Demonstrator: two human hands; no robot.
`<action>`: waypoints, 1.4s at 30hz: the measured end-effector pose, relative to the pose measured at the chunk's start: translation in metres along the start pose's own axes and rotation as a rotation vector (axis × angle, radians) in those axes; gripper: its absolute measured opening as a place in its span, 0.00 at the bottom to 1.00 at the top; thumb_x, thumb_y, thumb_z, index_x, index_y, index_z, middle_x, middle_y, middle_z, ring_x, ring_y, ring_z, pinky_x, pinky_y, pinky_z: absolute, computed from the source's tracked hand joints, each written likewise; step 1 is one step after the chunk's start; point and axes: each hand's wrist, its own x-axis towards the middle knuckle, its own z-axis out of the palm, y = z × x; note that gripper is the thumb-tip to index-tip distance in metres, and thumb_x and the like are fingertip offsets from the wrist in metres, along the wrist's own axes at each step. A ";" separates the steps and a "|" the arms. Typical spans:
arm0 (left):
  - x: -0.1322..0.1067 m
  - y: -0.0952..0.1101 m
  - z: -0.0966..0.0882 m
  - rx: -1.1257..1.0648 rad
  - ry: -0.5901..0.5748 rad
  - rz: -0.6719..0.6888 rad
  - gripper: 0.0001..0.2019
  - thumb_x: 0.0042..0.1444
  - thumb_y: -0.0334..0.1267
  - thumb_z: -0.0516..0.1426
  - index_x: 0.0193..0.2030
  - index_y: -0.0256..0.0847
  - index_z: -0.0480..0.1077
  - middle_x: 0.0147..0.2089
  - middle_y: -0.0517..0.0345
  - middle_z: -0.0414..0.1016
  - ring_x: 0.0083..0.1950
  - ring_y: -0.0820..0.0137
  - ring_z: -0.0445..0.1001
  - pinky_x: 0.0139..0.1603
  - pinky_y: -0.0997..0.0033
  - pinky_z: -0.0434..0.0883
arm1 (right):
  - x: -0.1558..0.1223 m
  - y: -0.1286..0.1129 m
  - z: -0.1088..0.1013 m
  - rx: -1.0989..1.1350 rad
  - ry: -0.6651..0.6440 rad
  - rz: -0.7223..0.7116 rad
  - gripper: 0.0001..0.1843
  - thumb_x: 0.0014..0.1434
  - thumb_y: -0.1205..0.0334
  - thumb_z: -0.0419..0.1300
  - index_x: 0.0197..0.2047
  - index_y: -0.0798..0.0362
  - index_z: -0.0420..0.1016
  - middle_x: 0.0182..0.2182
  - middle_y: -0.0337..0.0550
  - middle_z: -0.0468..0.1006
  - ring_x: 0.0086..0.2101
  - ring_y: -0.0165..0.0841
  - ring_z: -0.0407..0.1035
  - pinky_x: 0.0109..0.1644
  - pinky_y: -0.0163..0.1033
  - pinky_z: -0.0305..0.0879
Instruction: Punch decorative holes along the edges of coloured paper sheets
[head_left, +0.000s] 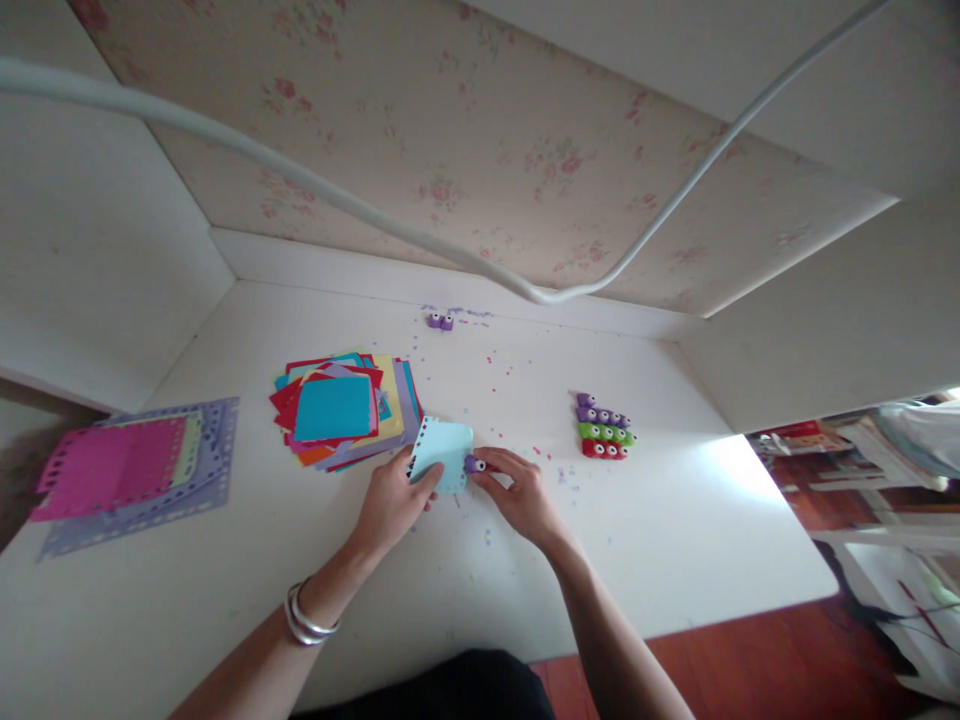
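While the left hand [397, 500] steadies a light blue sheet [446, 450] from its lower left side, the right hand [521, 495] has a little purple punch [475, 464] right at the sheet's right edge. Left forearm slants up and to the right from the bottom of the view, with silver bangles [304, 615] around the wrist. That thumb lies pretty flat across the paper, pointing right, and the fingers are curled underneath, so the sheet's gripped between them; most of those fingers are hidden, so can't tell exactly how they're bent.

Right forearm slants up and to the left, hand angled in toward the other one. Thumb's below, index finger's above, nearly closed with just the punch pinched between the tips. Can't tell if it's being squeezed down. The two hands are close but not touching, both over the middle of the white table [660, 540].

The sheet's left edge has a row of holes. Just up and left of it there's a messy colored paper stack [337, 408], and off to the right sits a block of purple, green and red punches [604, 430].
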 end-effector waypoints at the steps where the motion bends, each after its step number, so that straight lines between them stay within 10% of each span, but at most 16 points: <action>1: 0.000 0.000 0.000 0.001 -0.005 0.003 0.14 0.55 0.48 0.57 0.40 0.40 0.70 0.25 0.61 0.76 0.22 0.69 0.75 0.22 0.75 0.70 | 0.000 0.000 0.000 0.000 -0.003 -0.001 0.13 0.60 0.61 0.61 0.49 0.47 0.76 0.46 0.45 0.78 0.41 0.36 0.75 0.45 0.42 0.74; 9: 0.001 -0.009 0.003 0.187 -0.038 0.109 0.14 0.58 0.47 0.55 0.44 0.41 0.69 0.25 0.60 0.76 0.25 0.66 0.77 0.28 0.71 0.71 | 0.003 0.005 0.001 -0.050 0.000 -0.046 0.13 0.60 0.62 0.61 0.48 0.48 0.77 0.48 0.46 0.76 0.44 0.36 0.73 0.47 0.42 0.72; 15: -0.001 -0.022 0.015 0.524 0.176 0.372 0.27 0.58 0.46 0.57 0.60 0.38 0.59 0.50 0.44 0.74 0.49 0.57 0.76 0.40 0.65 0.74 | 0.008 -0.001 -0.005 -0.079 -0.059 -0.037 0.12 0.62 0.60 0.59 0.49 0.47 0.77 0.45 0.44 0.77 0.40 0.33 0.73 0.44 0.39 0.72; 20: -0.008 -0.017 0.010 0.676 0.403 0.472 0.32 0.58 0.51 0.56 0.64 0.36 0.55 0.50 0.42 0.70 0.50 0.57 0.73 0.39 0.65 0.74 | 0.018 -0.009 -0.011 -0.124 -0.111 0.004 0.12 0.63 0.57 0.57 0.46 0.48 0.78 0.44 0.43 0.78 0.38 0.31 0.74 0.38 0.35 0.72; 30: -0.022 -0.022 0.023 0.806 0.099 0.639 0.16 0.63 0.39 0.51 0.55 0.41 0.69 0.62 0.47 0.66 0.63 0.56 0.62 0.64 0.48 0.55 | 0.032 0.000 -0.009 -0.169 -0.150 0.099 0.08 0.60 0.57 0.59 0.38 0.46 0.80 0.37 0.39 0.81 0.38 0.32 0.75 0.42 0.36 0.70; 42: -0.020 -0.025 0.022 0.720 0.059 0.684 0.14 0.64 0.37 0.51 0.53 0.43 0.72 0.62 0.50 0.67 0.63 0.59 0.62 0.65 0.52 0.57 | 0.034 -0.001 -0.008 -0.094 -0.159 0.166 0.10 0.60 0.56 0.59 0.39 0.49 0.80 0.36 0.41 0.81 0.37 0.32 0.76 0.42 0.37 0.72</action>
